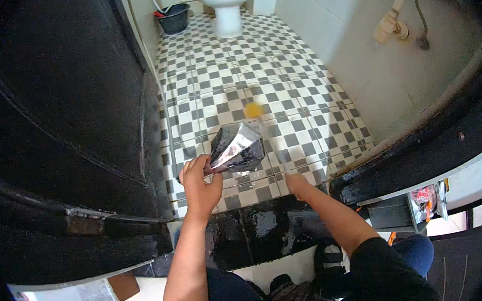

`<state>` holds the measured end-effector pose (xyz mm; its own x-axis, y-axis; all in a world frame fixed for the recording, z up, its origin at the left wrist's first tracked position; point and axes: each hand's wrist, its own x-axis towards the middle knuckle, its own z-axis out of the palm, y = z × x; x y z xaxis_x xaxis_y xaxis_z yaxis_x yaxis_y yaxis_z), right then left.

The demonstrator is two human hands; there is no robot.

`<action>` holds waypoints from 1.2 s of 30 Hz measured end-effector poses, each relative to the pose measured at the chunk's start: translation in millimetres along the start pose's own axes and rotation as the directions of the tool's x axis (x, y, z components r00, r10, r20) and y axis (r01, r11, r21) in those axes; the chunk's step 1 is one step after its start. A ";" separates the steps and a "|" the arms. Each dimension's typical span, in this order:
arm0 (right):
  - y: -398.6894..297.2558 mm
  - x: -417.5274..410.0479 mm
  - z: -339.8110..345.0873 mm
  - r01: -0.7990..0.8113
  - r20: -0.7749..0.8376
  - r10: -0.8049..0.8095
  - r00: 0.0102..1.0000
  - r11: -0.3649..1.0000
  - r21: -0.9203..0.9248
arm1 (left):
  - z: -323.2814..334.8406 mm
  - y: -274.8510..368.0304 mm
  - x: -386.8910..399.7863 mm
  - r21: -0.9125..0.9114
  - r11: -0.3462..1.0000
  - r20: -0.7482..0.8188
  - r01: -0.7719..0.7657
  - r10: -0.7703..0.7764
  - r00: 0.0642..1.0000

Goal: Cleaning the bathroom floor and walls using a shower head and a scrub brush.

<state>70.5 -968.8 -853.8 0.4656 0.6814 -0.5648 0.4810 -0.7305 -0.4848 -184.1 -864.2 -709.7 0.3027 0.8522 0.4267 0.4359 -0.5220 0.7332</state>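
Observation:
My left hand (200,182) grips the handle end of a dark dustpan-like scoop (238,148), which has a shiny, wet-looking surface and is held over the checkered tile floor (265,187). To the right, my right hand (299,185) is closed on the pale, thin handle of a brush (254,110). Its yellow head is blurred and lies just beyond the scoop's far edge. Whether the brush touches the scoop cannot be told.
A white toilet (226,10) stands at the far end, with a black bucket (174,19) to its left. A dark door (77,91) is on the left. Pipes (389,25) come from the right wall. A wet black threshold (248,236) lies below my hands.

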 end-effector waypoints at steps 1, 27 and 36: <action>-4.8 -4.5 4.5 0.074 -0.031 -0.078 0.996 0.988 -0.132 | -3.8 -0.1 -0.8 0.002 1.000 -0.032 0.021 -0.021 0.999; -16.7 91.8 -42.2 0.520 0.288 -0.591 0.753 0.267 -0.811 | -16.6 11.9 -5.4 0.143 0.978 -0.029 0.151 -0.148 0.989; -23.6 41.6 -71.4 0.264 0.132 -0.230 0.964 0.799 -0.540 | -13.7 31.7 -7.1 0.281 0.950 0.191 0.137 -0.195 0.962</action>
<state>131.5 -919.9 -818.2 0.2407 0.8188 -0.5211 0.9085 -0.3790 -0.1759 -184.1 -886.3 -682.2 0.3678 0.9149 0.1662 0.6940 -0.3890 0.6058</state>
